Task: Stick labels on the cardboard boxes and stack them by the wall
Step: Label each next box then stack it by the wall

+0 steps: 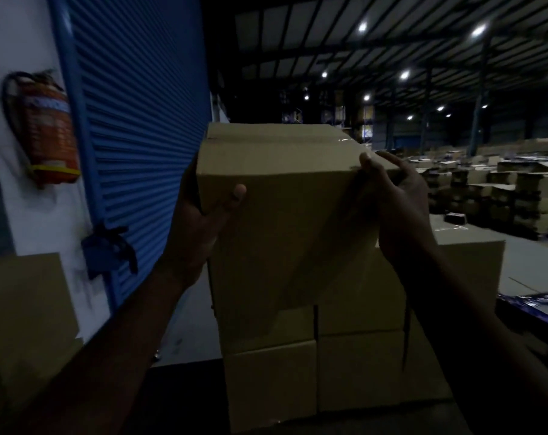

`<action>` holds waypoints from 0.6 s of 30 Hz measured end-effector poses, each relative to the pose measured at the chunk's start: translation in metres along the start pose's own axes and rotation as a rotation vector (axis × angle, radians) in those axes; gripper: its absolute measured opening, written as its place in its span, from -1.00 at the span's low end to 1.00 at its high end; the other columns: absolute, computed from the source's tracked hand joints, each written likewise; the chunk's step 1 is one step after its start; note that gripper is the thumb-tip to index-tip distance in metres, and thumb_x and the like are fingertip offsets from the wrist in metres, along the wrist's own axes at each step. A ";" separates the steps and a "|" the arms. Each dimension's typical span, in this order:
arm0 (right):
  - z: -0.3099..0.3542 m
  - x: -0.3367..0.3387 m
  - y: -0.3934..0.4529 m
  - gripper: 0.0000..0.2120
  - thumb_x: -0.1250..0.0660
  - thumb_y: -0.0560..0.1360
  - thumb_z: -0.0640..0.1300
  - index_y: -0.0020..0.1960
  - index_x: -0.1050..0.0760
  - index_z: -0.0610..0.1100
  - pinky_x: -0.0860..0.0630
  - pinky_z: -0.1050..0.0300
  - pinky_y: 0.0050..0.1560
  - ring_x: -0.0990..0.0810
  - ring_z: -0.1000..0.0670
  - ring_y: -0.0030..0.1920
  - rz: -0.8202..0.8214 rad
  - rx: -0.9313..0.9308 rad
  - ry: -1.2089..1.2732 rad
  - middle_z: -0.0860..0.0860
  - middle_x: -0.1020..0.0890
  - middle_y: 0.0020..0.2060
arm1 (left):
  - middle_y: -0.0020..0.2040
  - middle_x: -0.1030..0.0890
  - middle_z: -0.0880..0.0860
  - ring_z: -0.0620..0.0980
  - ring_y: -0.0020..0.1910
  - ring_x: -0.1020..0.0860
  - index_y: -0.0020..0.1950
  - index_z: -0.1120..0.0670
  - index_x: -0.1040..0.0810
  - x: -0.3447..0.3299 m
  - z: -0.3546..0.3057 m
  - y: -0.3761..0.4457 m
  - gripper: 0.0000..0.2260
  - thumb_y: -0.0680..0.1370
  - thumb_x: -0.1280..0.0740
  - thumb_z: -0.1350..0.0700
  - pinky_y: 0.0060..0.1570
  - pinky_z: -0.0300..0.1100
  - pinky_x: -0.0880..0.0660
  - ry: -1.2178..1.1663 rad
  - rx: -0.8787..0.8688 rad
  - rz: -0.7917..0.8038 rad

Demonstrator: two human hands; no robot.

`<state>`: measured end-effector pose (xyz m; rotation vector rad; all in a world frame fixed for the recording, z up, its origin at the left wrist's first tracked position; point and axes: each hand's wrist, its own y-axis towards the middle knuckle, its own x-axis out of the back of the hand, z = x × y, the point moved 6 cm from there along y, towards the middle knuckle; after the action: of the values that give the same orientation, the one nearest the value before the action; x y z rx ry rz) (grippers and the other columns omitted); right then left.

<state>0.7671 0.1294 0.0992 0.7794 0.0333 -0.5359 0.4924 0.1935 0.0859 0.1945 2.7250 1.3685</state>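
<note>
The box is up in the air, dead centre of the view, held tilted between both hands above the stack of boxes that sits at about six o'clock, with the blue shutter at nine to ten o'clock. The left hand cups the box's left side, thumb laid across the near face; the right hand wraps its upper right corner, fingers over the top edge. Both grips are fastened on the box. I'd judge it stiff, with plain dry faces that offer fair friction, and not very heavy, since it rides high on two bare hands, though that is a guess. Its taped top seam looks intact. No label shows on the faces I can see. Corners and bottom edges are the safest holds; squeezing mid-panel could dent it.
</note>
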 end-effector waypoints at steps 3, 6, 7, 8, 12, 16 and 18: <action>-0.016 -0.022 0.035 -0.41 -0.40 0.43 0.15 0.36 -0.39 -0.09 -0.60 0.09 0.02 -0.56 0.04 0.16 0.045 -0.003 0.022 0.00 -0.55 0.18 | 0.34 -0.56 0.00 -0.02 0.31 -0.54 0.45 -0.04 -0.40 0.004 0.013 0.032 -0.22 0.32 -0.52 -0.30 0.27 0.02 -0.52 -0.042 0.011 0.000; -0.031 -0.044 0.067 -0.47 -0.40 0.45 0.11 0.33 -0.40 -0.09 -0.61 0.18 -0.09 -0.59 0.08 0.08 0.131 -0.012 0.062 0.03 -0.57 0.11 | 0.21 -0.64 -0.07 -0.02 0.24 -0.59 0.32 -0.08 -0.50 0.006 0.025 0.064 -0.47 0.38 -0.47 -0.17 0.15 -0.06 -0.57 -0.062 0.009 -0.022; -0.037 -0.051 0.077 -0.49 -0.40 0.46 0.09 0.32 -0.41 -0.08 -0.61 0.18 -0.10 -0.60 0.08 0.07 0.159 -0.019 0.072 0.03 -0.57 0.10 | 0.18 -0.66 -0.07 -0.02 0.21 -0.60 0.29 -0.07 -0.52 0.007 0.031 0.073 -0.54 0.41 -0.45 -0.12 0.12 -0.06 -0.58 -0.057 0.008 -0.031; -0.044 -0.058 0.087 -0.51 -0.41 0.45 0.07 0.31 -0.41 -0.07 -0.62 0.14 -0.09 -0.60 0.06 0.08 0.178 -0.029 0.085 0.01 -0.57 0.11 | 0.16 -0.67 -0.06 -0.01 0.20 -0.61 0.26 -0.06 -0.54 0.009 0.037 0.082 -0.60 0.44 -0.42 -0.08 0.11 -0.05 -0.59 -0.048 0.009 -0.042; -0.077 -0.085 0.124 -0.54 -0.44 0.44 0.00 0.26 -0.43 -0.13 -0.63 -0.02 -0.02 -0.60 -0.05 0.11 0.236 -0.055 0.100 -0.08 -0.57 0.13 | 0.17 -0.67 0.05 0.01 0.13 -0.64 0.27 0.02 -0.57 0.022 0.077 0.114 -0.65 0.52 -0.40 -0.06 0.05 0.02 -0.63 -0.017 0.117 -0.105; -0.107 -0.107 0.150 -0.56 -0.43 0.46 -0.05 0.27 -0.41 -0.13 -0.62 -0.04 0.01 -0.59 -0.05 0.11 0.274 -0.075 0.084 -0.08 -0.55 0.15 | 0.16 -0.67 0.06 -0.02 0.08 -0.66 0.31 0.08 -0.55 0.035 0.110 0.134 -0.45 0.41 -0.44 -0.18 -0.03 -0.04 -0.64 0.001 0.208 -0.189; -0.119 -0.114 0.159 -0.56 -0.42 0.47 -0.04 0.28 -0.39 -0.12 -0.62 -0.02 0.01 -0.57 -0.04 0.12 0.282 -0.083 0.073 -0.07 -0.53 0.16 | 0.14 -0.67 0.05 -0.02 0.07 -0.66 0.30 0.07 -0.57 0.038 0.122 0.144 -0.48 0.43 -0.45 -0.18 -0.02 -0.02 -0.64 0.010 0.223 -0.209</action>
<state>0.7631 0.3538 0.1443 0.7081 0.0125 -0.2373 0.4815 0.3814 0.1281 -0.0817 2.8067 1.0155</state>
